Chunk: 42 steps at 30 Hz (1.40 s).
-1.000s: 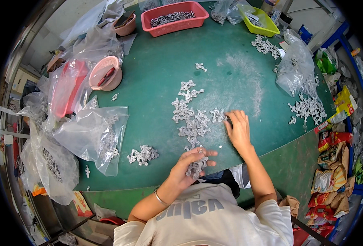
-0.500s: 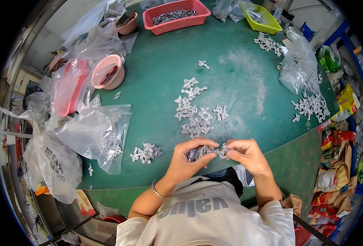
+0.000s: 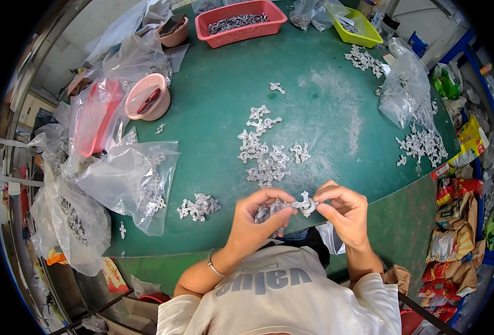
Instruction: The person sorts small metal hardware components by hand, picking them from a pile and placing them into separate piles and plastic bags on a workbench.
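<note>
My left hand is closed around several small grey metal castings. Between its thumb and forefinger sticks out one more casting, with a rounded hook-like end. My right hand pinches the far side of that same casting with thumb and forefinger. Both hands are just above the table's near edge. Beyond them lies a loose pile of similar castings, and a smaller heap is left of my left hand. How the castings sit inside my left palm is mostly hidden.
Clear plastic bags with castings lie on the left of the green table, near a pink basket. A red tray and yellow tray stand at the back. More castings spread at right.
The casting between my hands has turned and now shows more of its rounded end. My right hand has shifted slightly, its fingers raised and more spread. My left hand stays in place.
</note>
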Each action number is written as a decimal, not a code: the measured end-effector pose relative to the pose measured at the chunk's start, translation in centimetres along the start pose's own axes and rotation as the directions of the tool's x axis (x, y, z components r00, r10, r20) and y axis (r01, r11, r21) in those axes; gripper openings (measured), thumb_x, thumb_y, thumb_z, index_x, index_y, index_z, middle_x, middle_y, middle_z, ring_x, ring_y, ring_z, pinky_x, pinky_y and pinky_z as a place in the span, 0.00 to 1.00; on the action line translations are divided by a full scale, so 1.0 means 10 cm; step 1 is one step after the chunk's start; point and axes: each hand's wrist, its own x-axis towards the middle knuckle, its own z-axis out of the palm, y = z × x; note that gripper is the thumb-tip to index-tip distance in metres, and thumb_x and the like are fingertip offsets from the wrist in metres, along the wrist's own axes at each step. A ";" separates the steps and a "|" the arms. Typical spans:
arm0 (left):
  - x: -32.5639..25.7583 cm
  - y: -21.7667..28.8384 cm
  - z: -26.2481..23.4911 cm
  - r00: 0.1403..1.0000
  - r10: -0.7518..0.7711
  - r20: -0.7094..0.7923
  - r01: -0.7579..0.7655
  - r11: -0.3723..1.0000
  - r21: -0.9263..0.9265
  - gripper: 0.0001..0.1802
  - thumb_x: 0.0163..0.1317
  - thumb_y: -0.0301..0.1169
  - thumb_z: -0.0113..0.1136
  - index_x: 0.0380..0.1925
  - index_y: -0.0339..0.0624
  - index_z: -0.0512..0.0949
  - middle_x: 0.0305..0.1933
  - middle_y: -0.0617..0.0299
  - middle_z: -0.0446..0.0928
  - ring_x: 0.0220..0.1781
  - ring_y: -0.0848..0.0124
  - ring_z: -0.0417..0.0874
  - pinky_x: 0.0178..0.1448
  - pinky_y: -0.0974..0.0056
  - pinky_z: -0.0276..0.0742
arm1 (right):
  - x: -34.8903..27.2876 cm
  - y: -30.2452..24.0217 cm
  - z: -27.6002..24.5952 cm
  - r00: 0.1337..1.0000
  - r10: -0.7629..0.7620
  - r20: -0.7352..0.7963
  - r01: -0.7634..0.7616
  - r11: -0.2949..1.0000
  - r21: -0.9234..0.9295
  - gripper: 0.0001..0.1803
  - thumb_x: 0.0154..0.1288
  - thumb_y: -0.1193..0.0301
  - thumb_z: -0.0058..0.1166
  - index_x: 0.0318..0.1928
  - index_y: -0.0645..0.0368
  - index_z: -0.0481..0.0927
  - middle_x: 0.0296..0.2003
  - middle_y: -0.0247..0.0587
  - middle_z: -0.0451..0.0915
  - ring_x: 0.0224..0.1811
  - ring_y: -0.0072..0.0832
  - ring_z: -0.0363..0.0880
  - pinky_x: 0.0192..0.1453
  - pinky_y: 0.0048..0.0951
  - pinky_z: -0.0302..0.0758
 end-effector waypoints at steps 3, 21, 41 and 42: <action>-0.03 -0.01 0.04 0.981 0.192 0.003 -0.185 0.940 0.288 0.09 0.55 0.21 0.61 0.37 0.35 0.77 0.31 0.60 0.78 0.28 0.79 0.76 0.31 0.73 0.72 | -0.01 0.00 0.01 0.999 0.023 -0.024 -0.021 0.996 0.082 0.08 0.57 0.85 0.53 0.39 0.70 0.76 0.34 0.43 0.77 0.36 0.25 0.75 0.43 0.24 0.70; -0.01 -0.06 -0.04 0.977 -0.128 0.171 0.140 0.988 -0.059 0.10 0.61 0.30 0.58 0.36 0.33 0.75 0.26 0.59 0.74 0.21 0.78 0.71 0.20 0.75 0.65 | 0.01 0.08 0.10 0.995 0.029 -0.100 -0.021 0.997 0.073 0.02 0.63 0.79 0.52 0.35 0.66 0.74 0.32 0.36 0.75 0.32 0.17 0.71 0.36 0.20 0.69; -0.01 -0.04 -0.01 0.867 -0.284 0.410 0.414 0.868 -0.273 0.21 0.63 0.44 0.50 0.38 0.35 0.76 0.25 0.59 0.74 0.21 0.77 0.71 0.18 0.75 0.62 | 0.00 0.15 0.11 0.960 0.276 -0.046 -0.230 0.871 0.435 0.06 0.66 0.74 0.49 0.31 0.62 0.72 0.27 0.35 0.77 0.31 0.16 0.72 0.36 0.20 0.67; 0.00 -0.09 -0.05 0.858 -0.257 0.445 0.413 0.860 -0.300 0.23 0.65 0.46 0.47 0.41 0.35 0.75 0.27 0.59 0.74 0.23 0.77 0.72 0.18 0.75 0.64 | -0.01 0.16 0.12 0.969 0.228 -0.091 -0.181 0.913 0.364 0.05 0.65 0.75 0.50 0.31 0.63 0.72 0.27 0.35 0.77 0.32 0.17 0.72 0.36 0.21 0.68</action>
